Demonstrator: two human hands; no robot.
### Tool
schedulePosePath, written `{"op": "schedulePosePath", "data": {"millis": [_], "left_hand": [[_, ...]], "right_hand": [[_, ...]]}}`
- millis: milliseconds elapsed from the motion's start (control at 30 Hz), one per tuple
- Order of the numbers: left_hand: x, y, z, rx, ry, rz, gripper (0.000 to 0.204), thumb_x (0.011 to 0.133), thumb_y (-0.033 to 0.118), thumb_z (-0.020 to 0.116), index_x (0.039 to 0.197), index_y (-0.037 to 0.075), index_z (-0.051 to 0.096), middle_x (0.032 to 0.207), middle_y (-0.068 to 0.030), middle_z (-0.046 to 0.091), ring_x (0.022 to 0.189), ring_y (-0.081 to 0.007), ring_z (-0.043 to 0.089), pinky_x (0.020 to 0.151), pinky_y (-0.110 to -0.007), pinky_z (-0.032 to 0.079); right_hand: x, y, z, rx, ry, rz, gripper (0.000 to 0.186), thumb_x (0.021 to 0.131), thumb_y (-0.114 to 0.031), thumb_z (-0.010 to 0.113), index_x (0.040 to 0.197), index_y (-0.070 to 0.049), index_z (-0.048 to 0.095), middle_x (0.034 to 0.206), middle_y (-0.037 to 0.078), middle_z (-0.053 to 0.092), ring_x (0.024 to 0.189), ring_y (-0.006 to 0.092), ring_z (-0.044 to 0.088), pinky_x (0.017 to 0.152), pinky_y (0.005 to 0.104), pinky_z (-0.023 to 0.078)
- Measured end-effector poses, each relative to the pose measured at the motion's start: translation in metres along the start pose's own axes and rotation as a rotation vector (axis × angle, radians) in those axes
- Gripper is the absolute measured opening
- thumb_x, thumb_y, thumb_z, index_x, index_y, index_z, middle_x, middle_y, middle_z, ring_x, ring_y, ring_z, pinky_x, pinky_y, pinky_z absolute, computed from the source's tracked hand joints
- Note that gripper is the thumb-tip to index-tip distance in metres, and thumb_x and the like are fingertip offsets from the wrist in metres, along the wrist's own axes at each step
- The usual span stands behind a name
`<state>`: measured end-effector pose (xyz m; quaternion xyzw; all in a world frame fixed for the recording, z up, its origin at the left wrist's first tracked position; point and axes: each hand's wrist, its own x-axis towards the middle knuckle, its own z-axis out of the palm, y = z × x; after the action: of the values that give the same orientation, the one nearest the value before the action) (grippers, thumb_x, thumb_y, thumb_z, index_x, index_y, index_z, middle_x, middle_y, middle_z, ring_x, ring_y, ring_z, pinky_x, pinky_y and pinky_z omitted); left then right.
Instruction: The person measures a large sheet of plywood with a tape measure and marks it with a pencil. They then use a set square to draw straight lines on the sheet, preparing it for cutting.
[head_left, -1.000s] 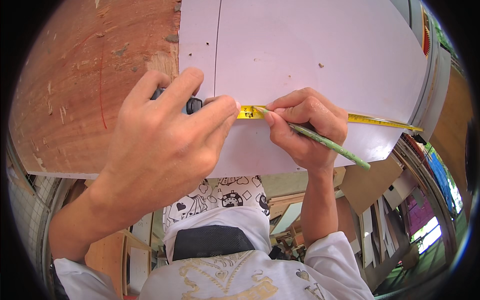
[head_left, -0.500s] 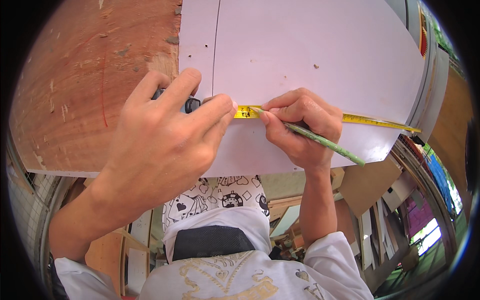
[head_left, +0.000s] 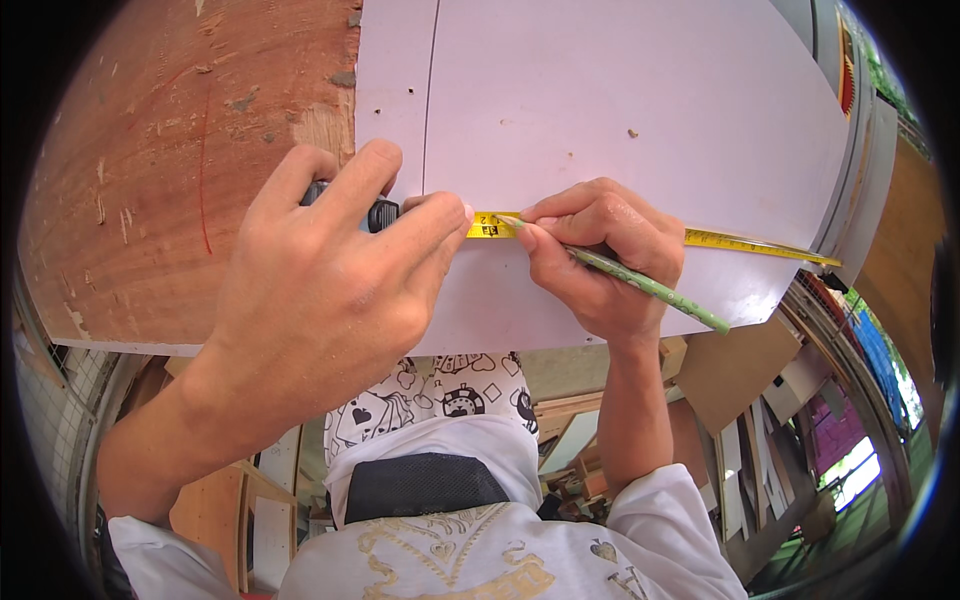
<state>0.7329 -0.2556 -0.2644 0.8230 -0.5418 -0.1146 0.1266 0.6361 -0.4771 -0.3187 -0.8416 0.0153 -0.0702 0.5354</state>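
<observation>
My left hand (head_left: 330, 265) is wrapped round the dark case of a tape measure (head_left: 382, 214), much of which my fingers hide. From it the yellow blade (head_left: 740, 240) runs to the right across a white board (head_left: 560, 100), under my right hand, to the board's right edge. Pinched in my right hand (head_left: 605, 245) is a green patterned pencil (head_left: 650, 286). Its sharpened tip rests on or just over the blade, close to my left fingertips. A thin dark line crosses the board above my left fingers.
On the left, a worn reddish-brown wooden panel (head_left: 140, 180) adjoins the white board. A grey metal rail (head_left: 862, 180) runs along the right side, near a red toothed disc (head_left: 847, 85). Below the board's near edge lie stacked offcuts (head_left: 740, 365) and wooden boxes (head_left: 220, 510).
Almost nothing differs. Both hands, the tape measure and the pencil keep their places, with only a very slight shift of the view.
</observation>
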Motion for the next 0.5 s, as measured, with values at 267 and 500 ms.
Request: {"op": "schedulePosePath", "data": {"millis": [267,500], "left_hand": [[-0.0011,-0.0005,0.0007,-0.004,0.012,-0.003,0.038,0.076,0.014,0.073,0.112,0.006,0.082,0.095,0.0016,0.065,0.088,-0.0222,0.058,0.074,-0.037,0.046],[-0.0008,-0.0012,-0.0001,-0.001,-0.005,-0.001,0.038,0.076,0.015,0.073,0.112,0.006,0.081,0.095,0.0016,0.065,0.088,-0.0221,0.057,0.074,-0.037,0.046]], "right_hand": [[-0.0002,-0.0021,-0.0005,-0.004,-0.011,0.017,0.019,0.075,0.0,0.086,0.072,-0.003,0.067,0.076,0.009,0.075,0.058,0.0132,0.066,0.05,0.0256,0.048],[-0.0006,-0.0013,0.0012,0.027,0.005,0.025,0.019,0.075,0.0,0.086,0.072,-0.003,0.068,0.077,0.009,0.075,0.059,0.0136,0.066,0.05,0.0256,0.049]]}}
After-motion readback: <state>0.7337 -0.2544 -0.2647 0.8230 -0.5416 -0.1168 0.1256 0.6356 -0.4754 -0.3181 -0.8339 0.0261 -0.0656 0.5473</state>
